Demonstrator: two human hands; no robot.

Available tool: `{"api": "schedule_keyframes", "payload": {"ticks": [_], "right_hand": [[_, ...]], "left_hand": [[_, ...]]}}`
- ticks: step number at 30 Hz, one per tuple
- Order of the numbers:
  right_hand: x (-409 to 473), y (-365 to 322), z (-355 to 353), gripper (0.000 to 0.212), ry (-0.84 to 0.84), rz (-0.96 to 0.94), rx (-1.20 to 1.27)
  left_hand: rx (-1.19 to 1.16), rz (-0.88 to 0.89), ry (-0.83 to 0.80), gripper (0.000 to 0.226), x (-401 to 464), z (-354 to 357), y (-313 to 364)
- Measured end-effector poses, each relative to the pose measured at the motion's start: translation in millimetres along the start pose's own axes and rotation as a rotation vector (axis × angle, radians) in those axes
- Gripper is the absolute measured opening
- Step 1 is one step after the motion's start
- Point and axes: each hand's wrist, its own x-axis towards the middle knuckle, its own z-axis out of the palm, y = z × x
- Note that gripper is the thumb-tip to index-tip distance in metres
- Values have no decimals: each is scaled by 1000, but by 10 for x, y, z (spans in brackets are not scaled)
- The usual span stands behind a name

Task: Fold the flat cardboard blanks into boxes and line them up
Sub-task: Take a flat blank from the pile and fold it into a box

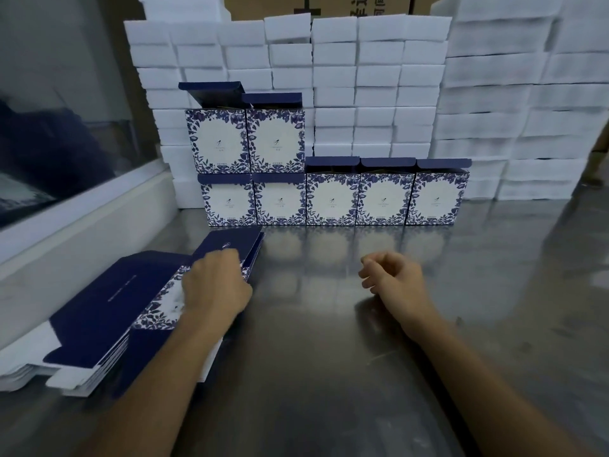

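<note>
Blanks: stack of flat cardboard blanks (108, 311) lying at near-left of the surface, navy panels plus white panel with blue floral print, white edges fanning out at the near-left end.
Left hand: left hand (214, 285) resting on top of the stack, fingers (227, 257) curling down onto the top blank's far edge; whether actually pinching it, cannot tell.
Right hand: right hand (392, 275) hovering over bare surface well right of the stack, fingers loosely curling, holding nothing.
Folded boxes: row of five folded boxes (331, 199) standing upright side by side at the far side, touching; two more boxes (245, 141) sitting on top at the left end; navy lid flaps standing open on the top ones.
Surface: surface (329, 357) being shiny grey metal, reflecting the boxes.
Room: white foam blocks (359, 77) stacking up as a wall behind the boxes and at right; brown carton (316, 4) showing above; window with white sill (85, 206) running along left.
</note>
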Motion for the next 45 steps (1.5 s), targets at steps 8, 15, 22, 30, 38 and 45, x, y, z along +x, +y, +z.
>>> {"api": "schedule_keyframes", "payload": {"ticks": [8, 15, 22, 30, 38, 45], "right_hand": [[-206, -178, 183, 13, -153, 72, 101], [-257, -355, 369, 42, -342, 464, 693], [-157, -235, 213, 23, -107, 475, 708], [32, -179, 18, 23, 227, 388, 589], [118, -99, -139, 28, 234, 397, 605], [47, -109, -123, 27, 95, 253, 229]], "left_hand": [[198, 279, 234, 59, -172, 30, 235], [4, 774, 344, 57, -526, -22, 647], [-133, 959, 191, 52, -518, 119, 666], [-186, 494, 145, 57, -150, 65, 132], [-928, 58, 40, 29, -2, 14, -18], [-1254, -240, -136, 33, 79, 86, 9]]}}
